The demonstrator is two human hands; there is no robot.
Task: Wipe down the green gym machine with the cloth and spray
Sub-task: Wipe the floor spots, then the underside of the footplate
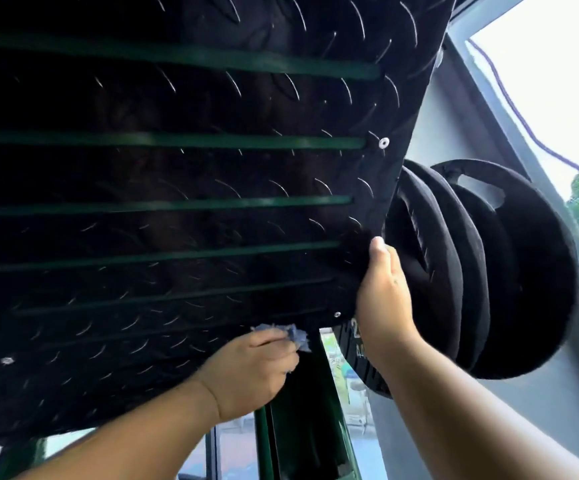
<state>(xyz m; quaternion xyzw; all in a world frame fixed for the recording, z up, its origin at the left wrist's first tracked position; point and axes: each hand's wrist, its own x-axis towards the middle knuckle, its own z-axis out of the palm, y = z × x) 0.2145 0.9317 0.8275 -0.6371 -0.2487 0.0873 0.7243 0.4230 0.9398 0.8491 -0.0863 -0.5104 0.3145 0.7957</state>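
Wiping step: the left hand clutches the cloth at the footplate lower edge, and the right hand grips its side. Next, sweep along that edge.

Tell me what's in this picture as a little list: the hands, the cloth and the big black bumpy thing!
left hand: holds a crumpled blue cloth at the footplate's lower edge
right hand: grips the footplate's right edge
footplate: black diamond-tread plate crossed by green strips
weight plates: black, stacked just right of the footplate
green posts: below the footplate
spray bottle: not in view
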